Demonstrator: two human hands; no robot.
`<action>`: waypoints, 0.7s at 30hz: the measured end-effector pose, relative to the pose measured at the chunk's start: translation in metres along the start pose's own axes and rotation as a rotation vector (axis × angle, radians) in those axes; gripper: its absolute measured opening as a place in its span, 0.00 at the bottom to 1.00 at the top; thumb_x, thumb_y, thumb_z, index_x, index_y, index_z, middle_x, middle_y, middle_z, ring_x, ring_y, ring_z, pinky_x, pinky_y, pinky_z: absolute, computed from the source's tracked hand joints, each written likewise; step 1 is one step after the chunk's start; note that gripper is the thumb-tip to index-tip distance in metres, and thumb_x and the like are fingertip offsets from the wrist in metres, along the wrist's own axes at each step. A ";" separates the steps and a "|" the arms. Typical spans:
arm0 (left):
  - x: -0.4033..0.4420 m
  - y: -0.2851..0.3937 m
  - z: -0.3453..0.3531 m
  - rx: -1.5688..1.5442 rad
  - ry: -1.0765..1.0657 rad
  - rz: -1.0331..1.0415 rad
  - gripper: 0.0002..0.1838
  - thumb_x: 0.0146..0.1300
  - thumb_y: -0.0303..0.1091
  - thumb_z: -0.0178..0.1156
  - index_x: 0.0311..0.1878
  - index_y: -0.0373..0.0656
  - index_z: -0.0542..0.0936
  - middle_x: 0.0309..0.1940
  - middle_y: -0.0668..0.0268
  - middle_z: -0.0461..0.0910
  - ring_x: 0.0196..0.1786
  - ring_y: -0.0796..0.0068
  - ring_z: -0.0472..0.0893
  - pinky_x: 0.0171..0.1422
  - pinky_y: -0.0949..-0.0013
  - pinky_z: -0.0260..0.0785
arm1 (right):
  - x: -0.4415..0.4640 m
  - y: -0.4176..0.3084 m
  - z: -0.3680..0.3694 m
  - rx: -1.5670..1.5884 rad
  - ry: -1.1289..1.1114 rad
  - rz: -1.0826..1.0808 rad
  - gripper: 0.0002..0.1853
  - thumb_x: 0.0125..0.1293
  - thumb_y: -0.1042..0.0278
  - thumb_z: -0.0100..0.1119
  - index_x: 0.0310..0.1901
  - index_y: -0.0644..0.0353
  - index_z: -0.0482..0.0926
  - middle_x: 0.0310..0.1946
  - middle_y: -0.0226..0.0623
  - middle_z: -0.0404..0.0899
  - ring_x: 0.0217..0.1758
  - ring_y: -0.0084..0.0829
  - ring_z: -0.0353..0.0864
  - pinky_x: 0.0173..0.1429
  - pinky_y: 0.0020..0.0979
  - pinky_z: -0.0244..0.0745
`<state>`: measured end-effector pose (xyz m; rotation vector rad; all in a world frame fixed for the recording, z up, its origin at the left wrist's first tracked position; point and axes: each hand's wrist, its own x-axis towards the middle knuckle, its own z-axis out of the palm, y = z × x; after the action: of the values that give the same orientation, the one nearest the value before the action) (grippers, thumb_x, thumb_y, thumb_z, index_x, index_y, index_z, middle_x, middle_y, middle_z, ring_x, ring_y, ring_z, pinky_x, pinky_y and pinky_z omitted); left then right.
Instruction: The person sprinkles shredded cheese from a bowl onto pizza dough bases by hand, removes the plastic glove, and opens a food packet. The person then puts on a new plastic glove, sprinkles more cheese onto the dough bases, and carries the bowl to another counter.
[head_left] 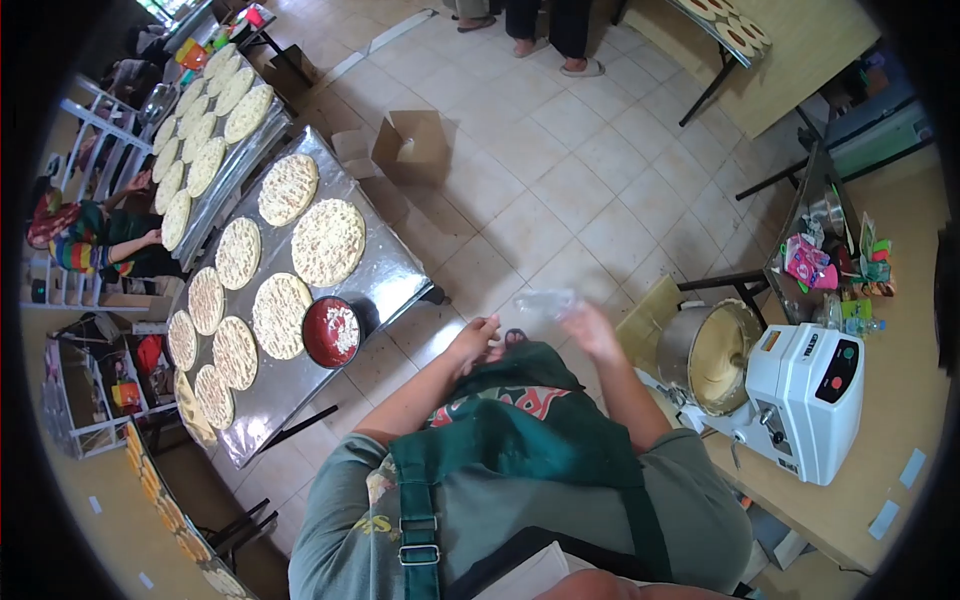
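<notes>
In front of the green apron, my left hand is held with its fingers curled. Whether anything is in it does not show. My right hand is smeared by motion, and a clear plastic item, possibly a bag or glove, extends from its fingers toward the left hand. To the left, a foil-covered table bears several round topped flatbreads. A red bowl with white shreds inside stands at that table's near edge.
A white mixer with a metal bowl of batter stands at the right. An open cardboard box lies on the floor ahead. A person works at the far-left table. Other people's legs show at the top.
</notes>
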<state>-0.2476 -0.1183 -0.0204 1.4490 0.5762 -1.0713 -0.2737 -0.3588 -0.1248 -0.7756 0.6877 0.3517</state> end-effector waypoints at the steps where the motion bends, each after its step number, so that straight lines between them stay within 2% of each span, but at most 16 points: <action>1: 0.010 -0.017 -0.009 0.001 0.011 0.029 0.21 0.60 0.47 0.47 0.44 0.36 0.65 0.32 0.61 0.69 0.23 0.76 0.71 0.27 0.75 0.69 | -0.010 -0.026 0.016 -0.058 0.267 -0.228 0.17 0.57 0.64 0.50 0.48 0.57 0.67 0.42 0.35 0.70 0.45 0.30 0.70 0.47 0.35 0.68; 2: 0.018 -0.035 -0.018 0.000 0.026 0.059 0.21 0.59 0.47 0.48 0.44 0.36 0.65 0.30 0.61 0.69 0.23 0.76 0.71 0.26 0.75 0.69 | -0.016 -0.062 0.015 -0.292 0.270 -0.482 0.16 0.57 0.67 0.50 0.48 0.59 0.67 0.41 0.35 0.70 0.42 0.28 0.70 0.46 0.29 0.67; 3: 0.027 -0.057 -0.034 -0.020 0.012 0.056 0.21 0.59 0.47 0.48 0.44 0.36 0.66 0.29 0.62 0.69 0.23 0.76 0.71 0.25 0.75 0.69 | -0.030 -0.099 0.029 -0.742 0.408 -0.913 0.15 0.59 0.68 0.49 0.48 0.60 0.68 0.38 0.34 0.71 0.39 0.27 0.70 0.45 0.26 0.66; 4: 0.029 -0.076 -0.049 -0.037 0.004 0.055 0.21 0.58 0.47 0.49 0.43 0.36 0.66 0.27 0.63 0.70 0.23 0.75 0.71 0.24 0.75 0.68 | -0.072 -0.144 0.082 -0.838 0.623 -0.827 0.13 0.59 0.69 0.48 0.46 0.61 0.71 0.40 0.37 0.71 0.41 0.27 0.70 0.48 0.27 0.64; 5: 0.016 -0.081 -0.053 -0.109 0.108 0.004 0.20 0.58 0.45 0.50 0.43 0.37 0.66 0.26 0.63 0.70 0.23 0.76 0.71 0.23 0.75 0.67 | -0.074 -0.162 0.091 -0.660 0.514 -1.281 0.12 0.60 0.69 0.46 0.43 0.63 0.72 0.40 0.41 0.72 0.42 0.30 0.70 0.49 0.32 0.63; 6: 0.002 -0.090 -0.057 -0.182 0.212 -0.050 0.19 0.57 0.43 0.50 0.43 0.37 0.67 0.25 0.64 0.70 0.23 0.76 0.71 0.23 0.75 0.65 | -0.080 -0.172 0.105 -0.656 0.514 -1.269 0.12 0.60 0.69 0.46 0.43 0.63 0.72 0.40 0.41 0.72 0.42 0.30 0.70 0.49 0.32 0.63; 8: 0.019 -0.155 -0.092 -0.149 0.287 -0.041 0.16 0.56 0.40 0.51 0.42 0.38 0.68 0.25 0.64 0.70 0.24 0.76 0.71 0.24 0.75 0.64 | -0.085 -0.181 0.130 -0.692 0.698 -1.951 0.12 0.60 0.71 0.45 0.44 0.65 0.70 0.42 0.40 0.71 0.45 0.33 0.70 0.49 0.31 0.65; 10: -0.002 -0.171 -0.102 -0.272 0.352 -0.157 0.16 0.55 0.37 0.51 0.44 0.39 0.67 0.27 0.64 0.70 0.26 0.74 0.71 0.26 0.73 0.65 | -0.022 -0.128 0.105 -1.351 0.411 -1.291 0.14 0.57 0.72 0.46 0.45 0.67 0.69 0.40 0.48 0.72 0.42 0.36 0.72 0.47 0.32 0.66; 11: -0.007 -0.181 -0.109 -0.273 0.354 -0.156 0.16 0.55 0.37 0.51 0.44 0.39 0.67 0.27 0.64 0.70 0.26 0.74 0.71 0.26 0.73 0.65 | 0.020 -0.094 0.081 -1.803 0.232 -0.576 0.15 0.53 0.75 0.47 0.44 0.65 0.70 0.39 0.51 0.72 0.42 0.40 0.73 0.46 0.33 0.66; 12: -0.010 -0.192 -0.114 -0.328 0.380 -0.201 0.16 0.55 0.38 0.51 0.45 0.41 0.66 0.29 0.64 0.70 0.27 0.73 0.71 0.28 0.73 0.65 | 0.042 -0.052 0.057 -1.822 0.022 -0.410 0.16 0.49 0.76 0.48 0.42 0.60 0.73 0.39 0.48 0.73 0.42 0.42 0.72 0.47 0.35 0.66; 13: -0.012 -0.199 -0.117 -0.382 0.408 -0.252 0.17 0.55 0.38 0.51 0.46 0.42 0.66 0.32 0.64 0.70 0.28 0.72 0.71 0.30 0.72 0.65 | 0.051 -0.007 0.034 -1.710 -0.006 -0.520 0.15 0.46 0.77 0.48 0.39 0.57 0.76 0.37 0.46 0.74 0.43 0.43 0.72 0.47 0.37 0.66; 14: -0.015 -0.199 -0.116 -0.391 0.413 -0.254 0.17 0.55 0.38 0.51 0.46 0.42 0.66 0.32 0.64 0.70 0.28 0.72 0.71 0.30 0.72 0.65 | 0.041 0.017 0.032 -1.666 -0.018 -0.533 0.14 0.47 0.74 0.49 0.38 0.55 0.76 0.33 0.45 0.75 0.41 0.43 0.73 0.45 0.38 0.67; 16: -0.028 -0.197 -0.114 -0.434 0.476 -0.223 0.17 0.55 0.38 0.50 0.47 0.44 0.65 0.37 0.63 0.69 0.32 0.71 0.71 0.35 0.69 0.66 | 0.038 0.052 0.013 -1.850 -0.075 -0.209 0.13 0.46 0.71 0.49 0.36 0.54 0.76 0.29 0.45 0.76 0.38 0.44 0.74 0.42 0.38 0.68; 19: -0.019 -0.219 -0.118 -0.516 0.529 -0.208 0.17 0.56 0.39 0.50 0.48 0.44 0.64 0.41 0.61 0.68 0.36 0.69 0.71 0.39 0.67 0.66 | 0.016 0.048 0.010 -1.797 -0.181 -0.062 0.14 0.46 0.67 0.50 0.36 0.54 0.77 0.33 0.44 0.76 0.39 0.44 0.74 0.44 0.39 0.68; 20: -0.012 -0.220 -0.120 -0.517 0.526 -0.195 0.17 0.56 0.39 0.50 0.48 0.44 0.64 0.41 0.61 0.68 0.36 0.69 0.71 0.39 0.67 0.66 | 0.028 0.045 0.002 -1.801 -0.176 -0.076 0.14 0.46 0.67 0.50 0.36 0.54 0.77 0.33 0.44 0.76 0.39 0.44 0.74 0.44 0.39 0.68; 21: -0.012 -0.222 -0.123 -0.555 0.572 -0.193 0.18 0.56 0.39 0.50 0.48 0.44 0.64 0.42 0.60 0.68 0.37 0.68 0.71 0.39 0.66 0.66 | 0.038 0.043 -0.013 -1.785 -0.051 -0.116 0.13 0.44 0.67 0.51 0.36 0.55 0.77 0.31 0.45 0.76 0.37 0.44 0.74 0.42 0.39 0.68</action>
<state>-0.4058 0.0443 -0.1343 1.2010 1.3287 -0.5502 -0.2742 -0.3376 -0.1802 -2.4557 0.0989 0.8761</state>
